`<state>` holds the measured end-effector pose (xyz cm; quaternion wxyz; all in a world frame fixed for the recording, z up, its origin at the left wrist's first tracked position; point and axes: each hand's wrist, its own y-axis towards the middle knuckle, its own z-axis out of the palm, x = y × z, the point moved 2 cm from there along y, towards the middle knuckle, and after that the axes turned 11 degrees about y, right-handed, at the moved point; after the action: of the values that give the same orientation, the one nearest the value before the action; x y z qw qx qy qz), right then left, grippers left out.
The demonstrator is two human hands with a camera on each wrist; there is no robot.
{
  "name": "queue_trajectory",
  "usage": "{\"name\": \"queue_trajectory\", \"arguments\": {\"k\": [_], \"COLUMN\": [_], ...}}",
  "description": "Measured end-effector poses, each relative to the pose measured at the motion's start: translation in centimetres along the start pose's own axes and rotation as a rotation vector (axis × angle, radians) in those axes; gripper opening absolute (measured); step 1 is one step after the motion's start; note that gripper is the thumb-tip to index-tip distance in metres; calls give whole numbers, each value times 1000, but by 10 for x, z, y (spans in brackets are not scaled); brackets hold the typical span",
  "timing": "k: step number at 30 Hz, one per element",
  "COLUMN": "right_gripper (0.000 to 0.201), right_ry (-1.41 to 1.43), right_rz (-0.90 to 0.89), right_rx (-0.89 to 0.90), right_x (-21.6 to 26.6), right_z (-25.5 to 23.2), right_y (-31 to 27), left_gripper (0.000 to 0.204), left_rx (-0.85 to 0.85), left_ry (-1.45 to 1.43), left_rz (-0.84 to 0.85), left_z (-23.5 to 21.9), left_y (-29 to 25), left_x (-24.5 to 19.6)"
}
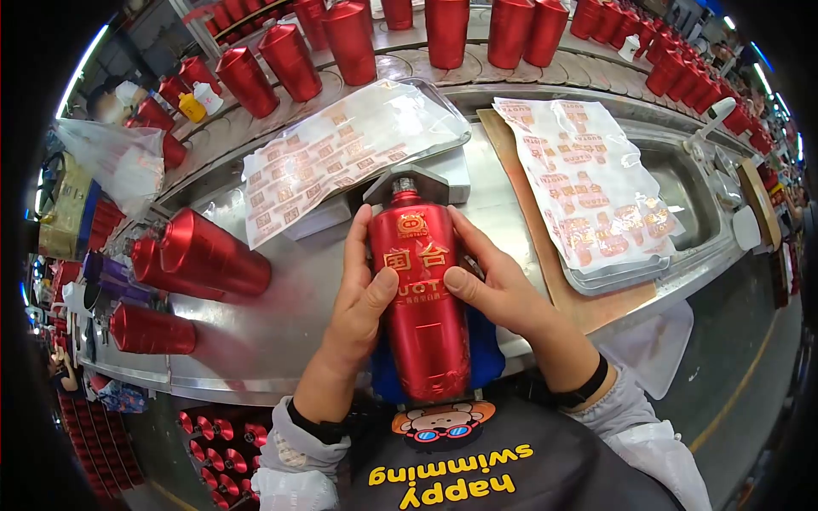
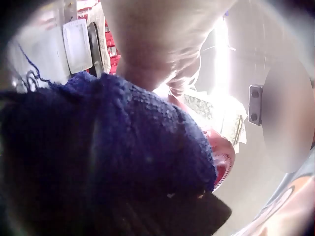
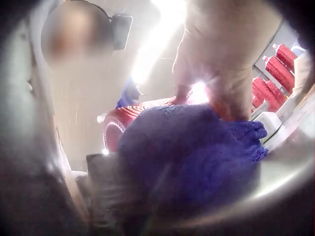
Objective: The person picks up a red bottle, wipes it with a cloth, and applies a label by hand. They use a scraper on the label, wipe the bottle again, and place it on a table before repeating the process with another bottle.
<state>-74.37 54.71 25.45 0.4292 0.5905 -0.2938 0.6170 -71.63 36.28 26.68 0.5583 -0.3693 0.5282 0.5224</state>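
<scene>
A glossy red bottle [image 1: 417, 328] with gold lettering and a clear stopper lies in front of the body, its neck pointing away. My left hand [image 1: 354, 294] grips its left side, thumb on the front near the lettering. On the other side, my right hand [image 1: 503, 285] holds it the same way, thumb on the front. Beneath the bottle is a blue cloth [image 1: 486, 349], which fills much of both wrist views. The bottle's ribbed base [image 3: 115, 135] peeks out beside the cloth in the right wrist view. Most of the fingers are hidden behind the bottle.
Several red bottles [image 1: 221, 251] lie on the steel bench at left. Printed paper sheets cover a tray [image 1: 464, 136] behind and another tray [image 1: 622, 277] on a brown board at right. Beyond runs a conveyor [image 1: 400, 64] with standing red bottles. A sink [image 1: 682, 183] lies right.
</scene>
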Motion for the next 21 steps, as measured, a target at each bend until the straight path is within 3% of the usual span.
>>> {"name": "queue_trajectory", "arguments": {"k": [6,9,13,17,21], "right_gripper": [93,93,92,91,91], "right_ry": [12,34,37,38,48], "right_rz": [2,24,36,41,39], "right_rx": [25,23,26,28,30], "right_x": [-1,3,8,5,10], "right_z": [-1,-1,1,-1,1], "right_y": [-1,-2,-2,-3,-4], "left_gripper": [82,64,36,37,36], "left_rx": [-7,-61,-194,-223,-214], "left_ry": [50,3,274,426,365], "left_rz": [-1,-28,2,10,-15], "left_z": [-1,-11,-5,-7,-4], "left_y": [0,8,27,39,39], "left_x": [-1,0,-18,-11,-13]}}
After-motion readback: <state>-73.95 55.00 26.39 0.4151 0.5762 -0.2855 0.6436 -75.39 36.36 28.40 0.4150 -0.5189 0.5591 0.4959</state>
